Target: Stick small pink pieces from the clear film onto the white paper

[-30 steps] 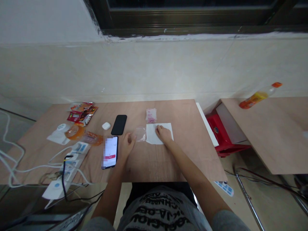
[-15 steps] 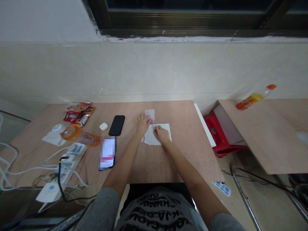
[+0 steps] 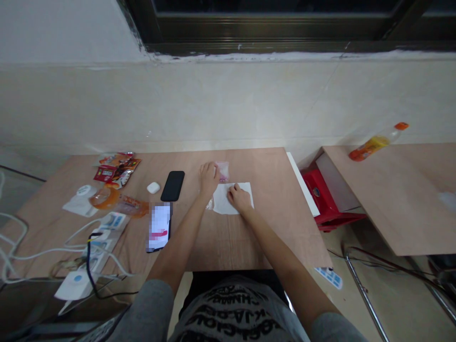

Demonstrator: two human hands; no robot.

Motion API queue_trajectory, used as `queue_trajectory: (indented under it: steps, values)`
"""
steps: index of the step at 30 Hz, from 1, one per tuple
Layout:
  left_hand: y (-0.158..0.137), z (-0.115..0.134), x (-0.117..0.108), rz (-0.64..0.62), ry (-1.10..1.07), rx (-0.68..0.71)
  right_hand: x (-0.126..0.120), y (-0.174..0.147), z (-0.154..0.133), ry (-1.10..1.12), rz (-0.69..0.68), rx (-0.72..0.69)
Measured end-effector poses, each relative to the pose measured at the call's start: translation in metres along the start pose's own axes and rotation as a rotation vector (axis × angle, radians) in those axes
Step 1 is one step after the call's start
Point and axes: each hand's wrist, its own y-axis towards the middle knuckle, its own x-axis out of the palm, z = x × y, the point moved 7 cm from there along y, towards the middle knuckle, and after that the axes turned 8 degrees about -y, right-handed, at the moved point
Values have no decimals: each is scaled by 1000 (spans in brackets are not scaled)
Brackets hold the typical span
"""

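My left hand (image 3: 208,177) rests on the wooden table with its fingers stretched out. Its fingertips are at the left edge of a small clear plastic bag (image 3: 223,170) with pinkish bits at the bottom. My right hand (image 3: 239,196) lies on a white sheet of paper or tissue (image 3: 230,207). Its fingers are curled together, and whatever they pinch is too small or hidden to make out. A crinkled clear plastic piece (image 3: 210,204) sits at the sheet's left edge.
To the left are a black phone (image 3: 173,185), a lit phone (image 3: 159,227), a white case (image 3: 153,187), an orange drink bottle (image 3: 119,201), snack packets (image 3: 117,168) and a power strip (image 3: 103,242) with cables. Another bottle (image 3: 377,142) lies on the right table (image 3: 392,199).
My left hand has shifted slightly left and away from me, uncovering more of the small plastic bag and the clear piece beside the sheet. My right hand stays in place.
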Motion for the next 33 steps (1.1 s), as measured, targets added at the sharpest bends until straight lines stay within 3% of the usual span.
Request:
queue_trajectory:
  steps: [4, 7, 11, 14, 17, 20, 22, 25, 28, 31, 33]
  values:
    - [-7, -2, -28, 223, -450, -239, -3, -2, 5, 76, 28, 39]
    - [-27, -10, -33, 275, -784, -454, -11, -6, 15, 261, 162, 116]
    - [-69, -22, -23, 260, -987, -711, -18, -14, 27, 699, 300, 207]
    - [-97, -25, -12, 261, -1041, -794, -11, -20, 20, 1100, 218, 166]
    - [-115, -21, 1, 206, -1077, -815, -6, -31, 7, 1308, 101, 98]
    - [-124, -20, 5, 188, -1041, -827, -5, -43, 7, 1378, 88, 102]
    - [-123, -18, -4, 210, -910, -750, -7, -50, 10, 1364, 114, 111]
    - [-117, -4, -27, 244, -591, -529, -13, -55, 17, 1343, 158, 118]
    - [-111, 20, -32, 93, -422, -385, -18, -56, 18, 1356, 161, 89]
    - [-109, 43, -22, -132, -443, -329, -23, -57, 13, 1317, 152, 39]
    - [-110, 52, -20, -180, -455, -327, -26, -58, 11, 1283, 158, 29]
